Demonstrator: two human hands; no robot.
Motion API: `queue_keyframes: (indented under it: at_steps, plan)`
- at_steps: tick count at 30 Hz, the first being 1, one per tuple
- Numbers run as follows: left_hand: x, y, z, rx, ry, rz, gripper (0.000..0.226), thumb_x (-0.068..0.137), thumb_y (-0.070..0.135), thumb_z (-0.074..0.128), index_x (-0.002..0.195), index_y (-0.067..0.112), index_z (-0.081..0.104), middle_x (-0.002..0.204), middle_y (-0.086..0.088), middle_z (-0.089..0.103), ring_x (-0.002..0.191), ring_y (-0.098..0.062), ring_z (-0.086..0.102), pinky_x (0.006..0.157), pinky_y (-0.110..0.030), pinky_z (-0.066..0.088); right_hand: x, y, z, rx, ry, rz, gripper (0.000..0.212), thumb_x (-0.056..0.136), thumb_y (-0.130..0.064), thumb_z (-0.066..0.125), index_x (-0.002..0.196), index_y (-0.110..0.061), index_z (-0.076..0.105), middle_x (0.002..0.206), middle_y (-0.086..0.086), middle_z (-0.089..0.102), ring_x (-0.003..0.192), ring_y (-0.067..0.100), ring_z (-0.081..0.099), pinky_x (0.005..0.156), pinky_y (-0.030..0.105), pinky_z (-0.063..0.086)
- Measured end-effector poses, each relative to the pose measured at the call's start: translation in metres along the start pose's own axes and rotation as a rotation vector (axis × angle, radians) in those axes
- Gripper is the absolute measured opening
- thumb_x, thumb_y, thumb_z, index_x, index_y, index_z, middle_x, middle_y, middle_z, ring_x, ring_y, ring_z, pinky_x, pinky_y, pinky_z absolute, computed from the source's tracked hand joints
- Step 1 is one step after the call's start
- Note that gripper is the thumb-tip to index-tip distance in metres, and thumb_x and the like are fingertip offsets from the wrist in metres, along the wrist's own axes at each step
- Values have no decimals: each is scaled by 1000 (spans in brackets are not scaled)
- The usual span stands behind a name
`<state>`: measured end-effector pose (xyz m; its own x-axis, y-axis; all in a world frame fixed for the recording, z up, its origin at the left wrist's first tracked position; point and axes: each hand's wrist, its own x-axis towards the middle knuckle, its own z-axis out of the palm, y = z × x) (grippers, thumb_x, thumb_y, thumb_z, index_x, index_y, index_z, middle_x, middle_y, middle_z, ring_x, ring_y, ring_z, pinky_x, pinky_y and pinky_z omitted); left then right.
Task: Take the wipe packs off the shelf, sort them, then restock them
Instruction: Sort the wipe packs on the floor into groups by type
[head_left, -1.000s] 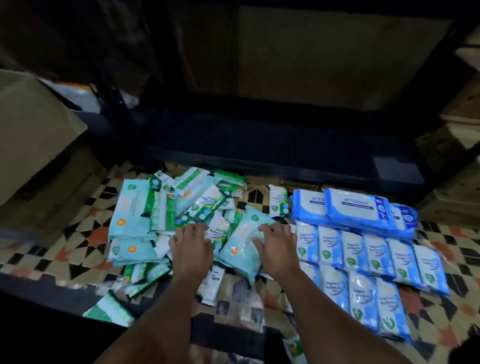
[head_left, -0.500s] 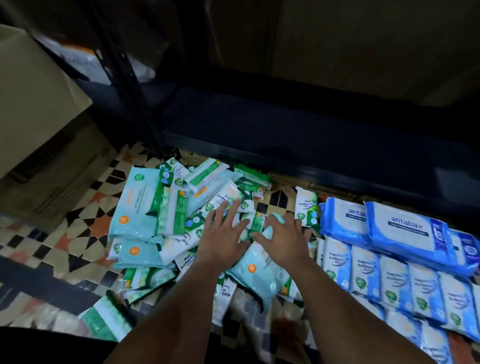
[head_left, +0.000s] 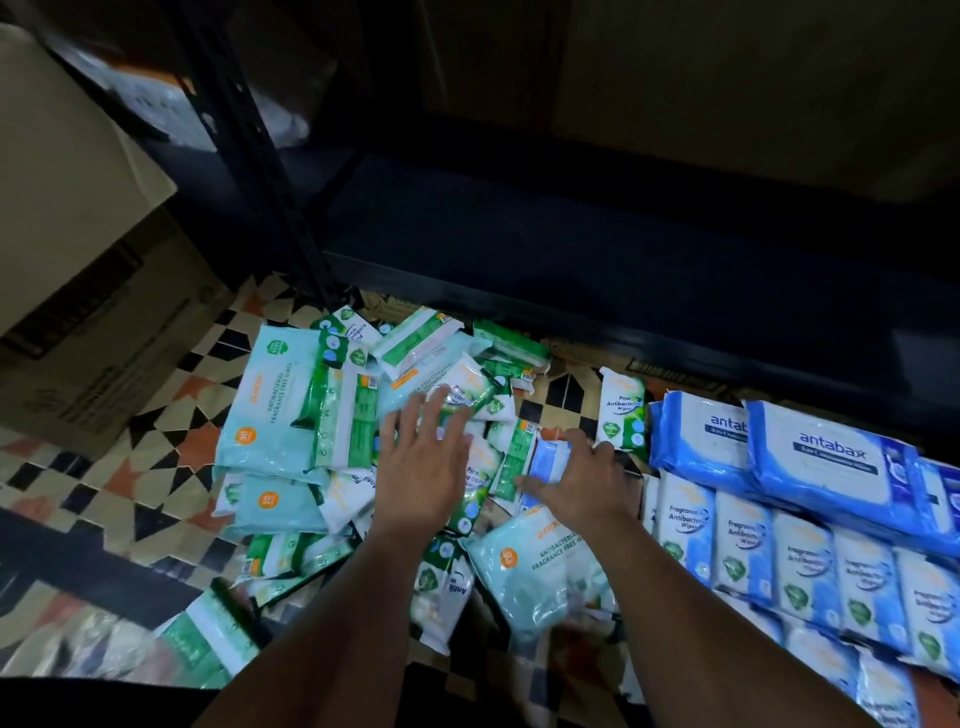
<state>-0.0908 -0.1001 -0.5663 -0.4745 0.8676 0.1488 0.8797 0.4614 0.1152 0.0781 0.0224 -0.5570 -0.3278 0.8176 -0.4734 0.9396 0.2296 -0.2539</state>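
Observation:
A loose heap of green and teal wipe packs (head_left: 291, 410) lies on the patterned floor in front of a dark, bare bottom shelf (head_left: 571, 228). To the right, small blue packs (head_left: 743, 551) lie in neat rows, with large blue antabax packs (head_left: 831, 457) stacked above them. My left hand (head_left: 426, 467) hovers over the heap's middle with fingers spread and holds nothing. My right hand (head_left: 576, 480) grips a small blue pack (head_left: 548, 460) at the heap's right edge. A teal pack (head_left: 535, 566) lies just below that hand.
A cardboard box (head_left: 78, 218) stands at the left, beside the shelf's dark upright post (head_left: 260, 156). A lone pine wipe pack (head_left: 621, 410) lies between the heap and the blue stacks. Tiled floor (head_left: 130, 467) shows left of the heap.
My right hand has moved right and taken hold of a small blue pack. My left hand lifted off the heap with fingers spread. The view has moved closer.

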Motion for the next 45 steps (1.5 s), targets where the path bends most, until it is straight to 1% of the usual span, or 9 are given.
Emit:
queue_keyframes:
  at_steps: [5, 9, 14, 21, 26, 34, 38, 42, 45]
  plan:
    - [7, -19, -9, 18, -1, -67, 45, 102, 33, 51, 143, 16, 49, 152, -11, 45, 142, -35, 36, 114, -45, 23, 12, -12, -2, -11, -101, 65, 106, 58, -71, 77, 142, -29, 28, 133, 12, 52, 116, 35, 58, 99, 50, 46]
    - [17, -22, -26, 4, -55, -42, 47, 98, 32, 54, 142, 17, 48, 144, -8, 51, 130, -31, 44, 103, -45, 39, 10, -21, 2, -32, 45, 106, 90, 55, -57, 77, 127, -28, 33, 105, 4, 63, 92, 28, 64, 102, 53, 39]
    - [40, -42, -59, 90, 41, -6, 42, 98, 27, 48, 139, 19, 48, 133, -5, 57, 120, -26, 48, 102, -42, 34, 0, -42, -9, 76, 236, 0, 79, 65, -51, 82, 124, -33, 34, 112, 4, 56, 93, 30, 65, 110, 57, 24]
    - [23, -86, -71, 31, -100, -371, 72, 95, 72, 34, 156, 39, 18, 167, -8, 11, 152, -35, 9, 118, -64, 12, -5, -83, -21, 354, 194, -392, 92, 77, -30, 83, 151, -35, 29, 143, 7, 41, 130, 31, 43, 96, 43, 47]
    - [19, -99, -77, 5, -324, -426, 115, 62, 98, 48, 154, 51, -3, 168, 2, -6, 153, -34, -17, 103, -84, 0, -17, -108, -14, -5, 60, -551, 91, 90, -24, 69, 156, -50, 12, 139, 5, 29, 124, 32, 31, 88, 41, 46]
    - [-14, -163, -71, -276, -228, -558, 92, 76, 47, 76, 149, 48, 20, 162, 0, 25, 149, -36, 19, 105, -72, 32, -26, -116, 1, -208, 5, -444, 80, 84, 5, 50, 140, -50, 38, 163, -1, -12, 142, 43, 15, 94, 51, 49]
    - [-22, -174, -72, -435, -84, -565, 88, 68, 39, 77, 144, 39, 33, 136, -11, 52, 118, -36, 53, 97, -55, 49, -31, -108, 4, -214, 57, -368, 73, 82, 4, 50, 135, -45, 39, 163, 2, -13, 141, 43, 22, 82, 43, 44]
    - [-25, -181, -68, -514, -36, -617, 89, 72, 39, 77, 147, 39, 29, 140, -12, 48, 121, -37, 52, 97, -55, 51, -33, -98, 8, -157, 111, -282, 62, 82, -2, 55, 126, -43, 41, 161, 4, -8, 131, 40, 35, 81, 40, 43]
    - [-28, -171, -64, -361, -93, -632, 89, 83, 45, 71, 154, 37, 18, 161, -16, 20, 146, -41, 23, 110, -69, 32, -33, -97, 6, -144, 104, -269, 59, 82, -2, 55, 124, -41, 43, 161, 4, -5, 127, 39, 37, 72, 37, 41]
